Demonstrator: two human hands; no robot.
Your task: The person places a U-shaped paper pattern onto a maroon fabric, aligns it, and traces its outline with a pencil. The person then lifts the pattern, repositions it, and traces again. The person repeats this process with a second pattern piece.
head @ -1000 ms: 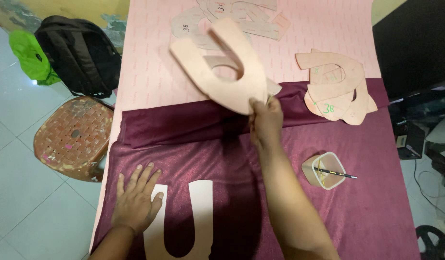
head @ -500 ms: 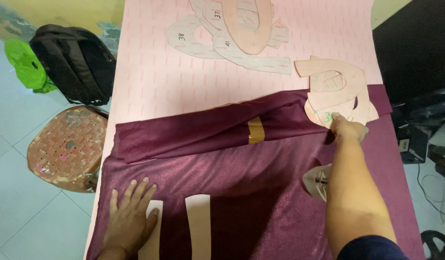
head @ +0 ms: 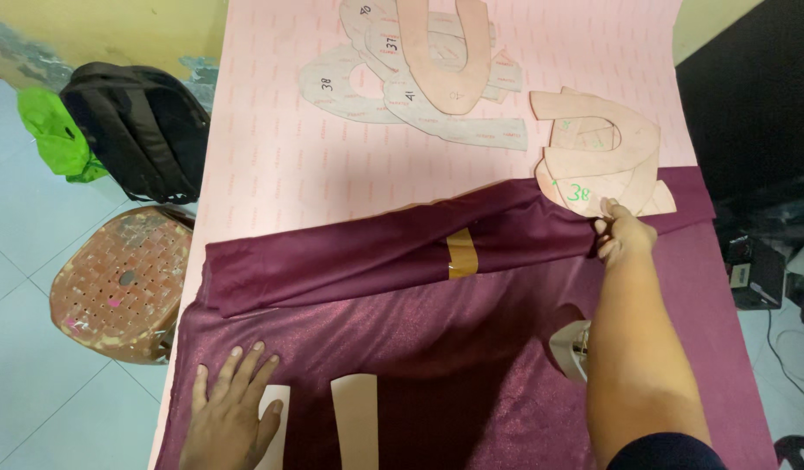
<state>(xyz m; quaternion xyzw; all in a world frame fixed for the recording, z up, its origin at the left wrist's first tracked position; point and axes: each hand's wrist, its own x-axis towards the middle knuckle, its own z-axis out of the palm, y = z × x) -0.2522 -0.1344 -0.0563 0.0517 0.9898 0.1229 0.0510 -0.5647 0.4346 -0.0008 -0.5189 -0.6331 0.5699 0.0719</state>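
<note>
Right hand (head: pixel 626 233) pinches the soft, light maroon cloth (head: pixel 437 348) at its folded edge, where I judge it holds best, while left hand (head: pixel 232 418) lies spread flat on it.

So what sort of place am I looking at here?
Probably a small home shoemaking or pattern-cutting workshop: U-shaped card patterns lie on a pink-covered table, maroon fabric is spread for cutting, and a worn plastic stool stands on tiled floor.

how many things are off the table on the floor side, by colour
black backpack: 1
green bag: 1
brown woven stool: 1
total: 3
</note>
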